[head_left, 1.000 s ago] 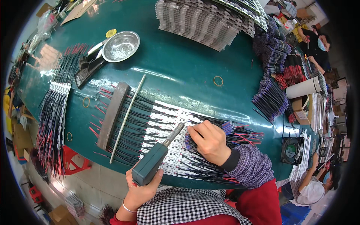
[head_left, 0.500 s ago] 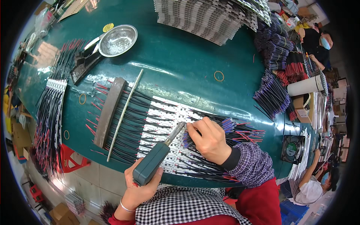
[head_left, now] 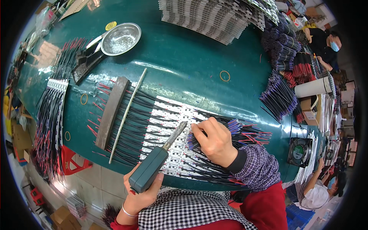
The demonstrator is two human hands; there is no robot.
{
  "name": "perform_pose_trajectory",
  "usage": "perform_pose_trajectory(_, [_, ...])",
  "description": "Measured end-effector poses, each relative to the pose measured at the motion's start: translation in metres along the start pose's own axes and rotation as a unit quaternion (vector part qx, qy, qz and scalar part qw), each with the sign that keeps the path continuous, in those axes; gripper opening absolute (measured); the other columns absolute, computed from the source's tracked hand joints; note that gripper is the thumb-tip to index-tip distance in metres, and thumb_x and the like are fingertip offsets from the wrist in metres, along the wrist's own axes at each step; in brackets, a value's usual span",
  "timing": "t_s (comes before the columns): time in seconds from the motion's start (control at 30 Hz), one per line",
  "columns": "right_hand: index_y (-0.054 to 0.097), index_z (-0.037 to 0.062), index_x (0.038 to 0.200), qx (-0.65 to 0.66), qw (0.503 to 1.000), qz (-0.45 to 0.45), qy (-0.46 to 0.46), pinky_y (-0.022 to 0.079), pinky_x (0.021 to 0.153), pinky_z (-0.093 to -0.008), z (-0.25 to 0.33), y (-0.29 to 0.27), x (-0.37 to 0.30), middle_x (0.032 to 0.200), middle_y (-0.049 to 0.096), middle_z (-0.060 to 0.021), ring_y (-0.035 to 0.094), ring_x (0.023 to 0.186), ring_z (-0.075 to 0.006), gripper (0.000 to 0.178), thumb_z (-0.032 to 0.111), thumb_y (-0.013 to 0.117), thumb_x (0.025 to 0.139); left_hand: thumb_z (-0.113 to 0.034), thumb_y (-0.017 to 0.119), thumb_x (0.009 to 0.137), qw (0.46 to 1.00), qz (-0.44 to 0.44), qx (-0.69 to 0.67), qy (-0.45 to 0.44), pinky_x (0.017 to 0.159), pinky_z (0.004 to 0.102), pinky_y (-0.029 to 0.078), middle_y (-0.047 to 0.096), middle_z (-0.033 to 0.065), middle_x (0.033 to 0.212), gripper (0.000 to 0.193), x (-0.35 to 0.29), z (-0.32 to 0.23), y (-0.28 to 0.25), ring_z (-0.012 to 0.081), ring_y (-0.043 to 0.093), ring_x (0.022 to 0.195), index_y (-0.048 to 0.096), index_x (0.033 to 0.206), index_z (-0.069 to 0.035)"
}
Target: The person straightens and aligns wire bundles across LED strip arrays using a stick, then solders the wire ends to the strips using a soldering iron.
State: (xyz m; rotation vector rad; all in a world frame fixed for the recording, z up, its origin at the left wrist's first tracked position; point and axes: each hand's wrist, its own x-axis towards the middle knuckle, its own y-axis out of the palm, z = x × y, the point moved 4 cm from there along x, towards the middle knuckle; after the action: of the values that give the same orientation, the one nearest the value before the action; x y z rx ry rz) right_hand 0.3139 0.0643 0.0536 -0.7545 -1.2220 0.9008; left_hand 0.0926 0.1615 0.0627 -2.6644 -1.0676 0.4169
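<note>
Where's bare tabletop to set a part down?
Biggest: green table between bowl, stacked boards and white panel, with a rubber band on it. Narrower: between far-left wires and metal bar, more bands there. Crowded: around right hand and purple wire pile.

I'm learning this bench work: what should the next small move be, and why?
Perhaps ease the green hand tool slightly right: held in the left hand, its metal tip appears over the white boards, just left of the right hand, which grips a wire bundle.
</note>
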Motion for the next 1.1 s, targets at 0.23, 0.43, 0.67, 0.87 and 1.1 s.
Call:
perform_pose_trajectory(0.23, [0.067, -0.0061, 0.095, 0.040, 0.999, -0.013, 0.012, 0.049, 0.059, -0.0319, -0.002, -0.001, -0.001, 0.082, 0.053, -0.0086, 0.058, 0.075, -0.0223, 0.026, 0.005, 0.065, 0.072, 0.001, 0.075, 0.078, 1.000, 0.006, -0.020, 0.012, 0.061, 0.0281, 0.051, 0.071, 0.0118, 0.083, 0.018, 0.002, -0.003, 0.004, 0.0172, 0.065, 0.067, 0.071, 0.096, 0.007])
perform_pose_trajectory(0.43, [0.067, -0.0063, 0.094, 0.021, 1.000, -0.022, -0.005, 0.048, 0.059, -0.0317, 0.000, -0.001, -0.001, 0.082, 0.055, -0.0089, 0.058, 0.075, -0.0226, 0.024, 0.004, 0.065, 0.072, 0.003, 0.074, 0.078, 0.999, 0.029, -0.021, -0.018, 0.060, 0.0265, 0.049, 0.068, 0.0113, 0.085, 0.019, 0.004, -0.007, 0.005, 0.0141, 0.064, 0.068, 0.069, 0.096, 0.007])
perform_pose_trajectory(0.67, [0.069, -0.0068, 0.099, 0.002, 1.000, -0.005, -0.005, 0.049, 0.058, -0.0320, 0.006, -0.002, 0.002, 0.085, 0.059, -0.0103, 0.060, 0.073, -0.0236, 0.031, 0.002, 0.067, 0.069, 0.004, 0.074, 0.078, 0.997, 0.043, 0.041, 0.039, 0.058, 0.0262, 0.048, 0.067, 0.0104, 0.083, 0.017, 0.006, -0.011, 0.004, 0.0137, 0.063, 0.066, 0.068, 0.094, 0.006])
perform_pose_trajectory(0.87, [0.067, -0.0064, 0.095, -0.009, 1.000, -0.002, -0.016, 0.047, 0.060, -0.0314, 0.006, 0.000, 0.000, 0.085, 0.056, -0.0097, 0.058, 0.076, -0.0231, 0.028, 0.005, 0.065, 0.070, 0.001, 0.075, 0.078, 1.000, 0.019, 0.005, -0.015, 0.056, 0.0269, 0.048, 0.066, 0.0101, 0.078, 0.017, -0.004, 0.001, 0.002, 0.0157, 0.062, 0.061, 0.069, 0.093, 0.005])
perform_pose_trajectory(1.1, [0.067, -0.0053, 0.096, 0.010, 1.000, 0.007, -0.012, 0.046, 0.062, -0.0308, 0.003, -0.004, 0.000, 0.085, 0.055, -0.0083, 0.057, 0.079, -0.0215, 0.028, 0.007, 0.064, 0.071, -0.004, 0.076, 0.088, 0.999, 0.034, 0.009, -0.009, 0.079, 0.0274, 0.053, 0.070, 0.0063, 0.110, 0.036, -0.021, 0.017, -0.007, 0.0125, 0.065, 0.092, 0.066, 0.122, 0.001])
